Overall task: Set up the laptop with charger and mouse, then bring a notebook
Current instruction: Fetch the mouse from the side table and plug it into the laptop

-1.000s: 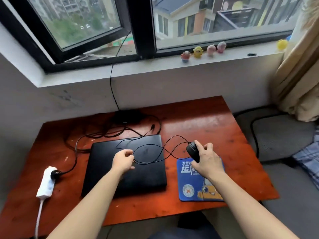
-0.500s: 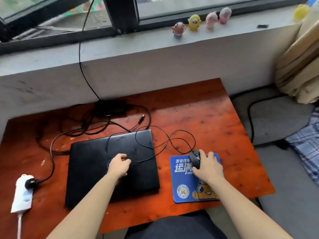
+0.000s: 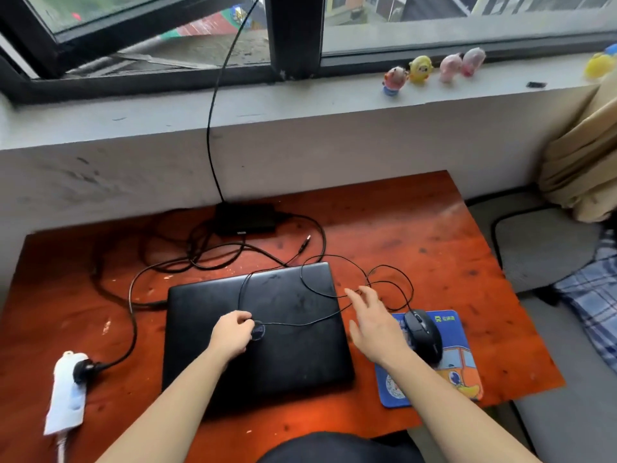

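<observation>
1. The closed laptop lies flat on the worktop, nearest the person; it looks stiff and fairly heavy, best lifted by its edges.
2. The left hand rests on the laptop lid, fingers pinched narrow on the thin mouse cable.
3. Just right of the laptop, the right hand hovers with fingers spread, holding nothing, beside the mouse on its blue mouse pad.
4. The cable is light, limp and looped, likely to snag; I would take it at the USB plug beyond the laptop's far edge.
5. Farther back sits the charger brick, with its cords trailing left of the laptop.
6. No notebook is in view.
</observation>
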The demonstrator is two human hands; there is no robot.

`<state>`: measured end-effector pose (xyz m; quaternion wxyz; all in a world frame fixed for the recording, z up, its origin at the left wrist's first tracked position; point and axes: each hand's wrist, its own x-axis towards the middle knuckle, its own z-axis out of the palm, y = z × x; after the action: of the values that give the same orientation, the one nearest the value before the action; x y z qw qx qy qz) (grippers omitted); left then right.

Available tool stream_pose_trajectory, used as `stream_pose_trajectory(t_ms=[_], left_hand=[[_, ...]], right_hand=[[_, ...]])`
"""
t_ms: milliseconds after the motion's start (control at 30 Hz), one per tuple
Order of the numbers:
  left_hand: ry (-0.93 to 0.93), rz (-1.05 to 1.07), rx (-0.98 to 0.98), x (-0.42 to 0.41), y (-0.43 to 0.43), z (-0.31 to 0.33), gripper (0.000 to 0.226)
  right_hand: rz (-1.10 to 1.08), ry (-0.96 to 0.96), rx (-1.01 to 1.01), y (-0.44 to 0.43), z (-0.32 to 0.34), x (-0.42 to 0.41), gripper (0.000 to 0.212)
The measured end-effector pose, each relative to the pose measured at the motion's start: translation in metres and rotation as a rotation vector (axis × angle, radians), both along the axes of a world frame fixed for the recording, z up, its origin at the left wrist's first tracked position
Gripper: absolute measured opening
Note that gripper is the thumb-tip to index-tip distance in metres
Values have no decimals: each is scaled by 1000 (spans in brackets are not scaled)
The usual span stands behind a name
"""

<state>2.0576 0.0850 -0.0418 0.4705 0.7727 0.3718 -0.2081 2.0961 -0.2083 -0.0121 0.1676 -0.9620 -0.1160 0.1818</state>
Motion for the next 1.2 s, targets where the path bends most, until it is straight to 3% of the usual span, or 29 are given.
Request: stream_pose_trajectory(t_ms=[133, 233, 300, 433, 500, 600, 667, 767, 900, 1033, 1133, 1200], left_hand=[[139, -181, -41, -4, 16, -1, 21], [163, -368, 176, 3, 21, 4, 24], [119, -366, 321, 12, 19, 6, 26], [24, -222, 395, 31, 5, 8, 37], [8, -204, 405, 36, -2, 6, 31], [1, -183, 364, 34, -8, 9, 10], [23, -191, 316, 25, -8, 11, 20], [91, -205, 249, 0, -5, 11, 37], [325, -267, 180, -37, 8, 6, 63], [422, -479, 579, -51, 13, 4, 86], [372, -609, 804, -39, 11, 5, 85], [235, -620, 863, -24, 9, 6, 74]], right_hand=[[173, 68, -128, 34, -12, -5, 39], [177, 114, -183, 32, -18, -7, 22], [170, 140, -188, 24, -19, -8, 21], [142, 143, -151, 15, -17, -10, 16], [110, 109, -98, 14, -14, -9, 16], [84, 82, -39, 20, -9, -1, 34], [88, 78, -33, 27, -7, 5, 44], [112, 117, -34, 38, -10, 6, 43], [191, 140, -101, 38, -17, -4, 37], [201, 142, -115, 19, -22, -19, 31], [234, 72, -73, 10, -24, -28, 28], [244, 39, -46, 4, -24, -33, 27]])
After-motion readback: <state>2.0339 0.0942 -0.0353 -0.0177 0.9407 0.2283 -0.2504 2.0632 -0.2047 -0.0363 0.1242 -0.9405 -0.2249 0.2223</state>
